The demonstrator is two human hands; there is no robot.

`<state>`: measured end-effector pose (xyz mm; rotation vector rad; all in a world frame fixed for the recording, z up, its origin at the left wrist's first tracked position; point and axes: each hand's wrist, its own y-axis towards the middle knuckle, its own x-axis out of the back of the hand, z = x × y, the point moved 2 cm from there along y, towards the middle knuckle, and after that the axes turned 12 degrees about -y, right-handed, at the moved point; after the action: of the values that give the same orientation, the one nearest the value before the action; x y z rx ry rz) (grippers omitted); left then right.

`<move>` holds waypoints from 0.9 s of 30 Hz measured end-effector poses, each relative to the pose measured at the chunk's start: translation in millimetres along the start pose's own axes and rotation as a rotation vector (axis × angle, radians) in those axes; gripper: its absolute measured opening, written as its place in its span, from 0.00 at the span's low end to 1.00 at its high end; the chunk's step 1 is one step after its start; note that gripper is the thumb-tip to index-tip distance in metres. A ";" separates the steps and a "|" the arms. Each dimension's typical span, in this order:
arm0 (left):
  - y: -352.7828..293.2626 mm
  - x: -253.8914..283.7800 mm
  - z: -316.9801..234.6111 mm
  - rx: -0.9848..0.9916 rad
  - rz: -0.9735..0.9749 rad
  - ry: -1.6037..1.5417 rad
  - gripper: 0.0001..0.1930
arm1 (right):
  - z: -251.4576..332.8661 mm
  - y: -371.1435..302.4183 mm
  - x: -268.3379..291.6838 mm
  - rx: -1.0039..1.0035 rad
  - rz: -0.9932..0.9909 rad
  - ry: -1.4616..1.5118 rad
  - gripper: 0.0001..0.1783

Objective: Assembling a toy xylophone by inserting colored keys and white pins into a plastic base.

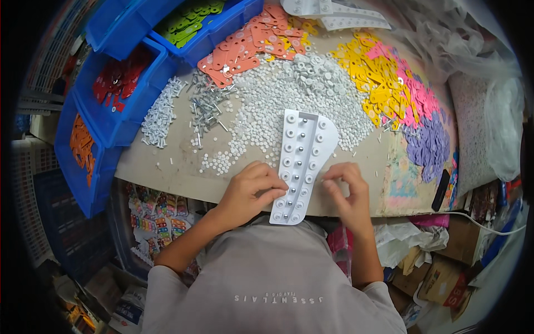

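Observation:
A long white plastic holder [328,136] lies slanted at the table's near edge, its lower end close to my shirt. Rows of round white washer-like pieces run along both its sides, and shiny metal pins stand in the groove between them. My left hand [253,186] is at the holder's left edge, thumb and forefinger pinched over the lower washers; whatever they hold is hidden. To the right, apart from the holder, my right hand [350,192] has its thumb and fingertips drawn together, with anything in them too small to make out.
Small white washers [272,94] are heaped beyond the holder, with metal screws [206,103] and white rivets [161,114] at left. Flat orange [245,47], yellow [370,69], pink [417,97] and purple [428,145] pieces ring them. Blue bins [125,131] stand left; a plastic bag [484,128] sits right.

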<state>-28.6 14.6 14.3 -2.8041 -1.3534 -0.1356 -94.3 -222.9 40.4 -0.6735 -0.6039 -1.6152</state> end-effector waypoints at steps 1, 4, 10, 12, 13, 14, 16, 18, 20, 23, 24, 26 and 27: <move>-2.7 -2.4 1.6 0.001 0.003 -0.001 0.06 | 5.3 -5.5 -3.2 0.013 0.049 0.039 0.04; -8.2 -9.6 9.5 0.001 -0.016 -0.069 0.06 | 14.7 -14.9 -12.6 0.031 0.113 0.071 0.04; -11.5 -19.9 12.0 -0.023 -0.118 -0.016 0.07 | 17.0 -19.2 -24.3 0.058 0.118 0.007 0.05; -10.3 -19.8 7.5 0.112 -0.166 -0.039 0.07 | 17.2 -19.3 -25.4 0.076 0.103 -0.020 0.05; -10.0 -19.8 10.4 0.110 -0.167 -0.038 0.07 | 17.5 -19.5 -26.5 0.078 0.102 -0.020 0.05; -9.9 -19.8 13.1 -0.044 -0.159 0.073 0.08 | 17.8 -19.8 -27.8 0.075 0.080 -0.043 0.06; -11.0 -18.4 13.1 -0.199 -0.150 0.183 0.08 | 16.5 -22.2 -31.2 0.072 0.058 -0.067 0.08; -13.7 -18.4 8.7 -0.397 -0.148 0.437 0.10 | 14.3 -27.1 -34.7 0.152 -0.030 -0.180 0.11; -14.6 -18.5 12.1 -0.425 -0.168 0.433 0.11 | 12.8 -33.2 -41.0 0.228 -0.094 -0.251 0.12; -16.3 -20.4 16.8 -0.461 -0.193 0.416 0.12 | 11.2 -37.8 -44.9 0.326 -0.179 -0.342 0.15; -17.0 -21.2 17.6 -0.468 -0.198 0.404 0.13 | 11.4 -38.1 -45.2 0.347 -0.199 -0.363 0.16; -17.4 -22.7 19.0 -0.484 -0.205 0.414 0.13 | 12.4 -37.7 -44.5 0.380 -0.205 -0.404 0.18; -17.6 -23.3 19.6 -0.498 -0.210 0.424 0.14 | 13.7 -37.5 -43.8 0.412 -0.209 -0.445 0.19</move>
<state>-55.5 8.5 -7.5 -2.7175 -1.6664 -1.1439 -125.5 -177.7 17.9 -0.6760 -1.3293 -1.4677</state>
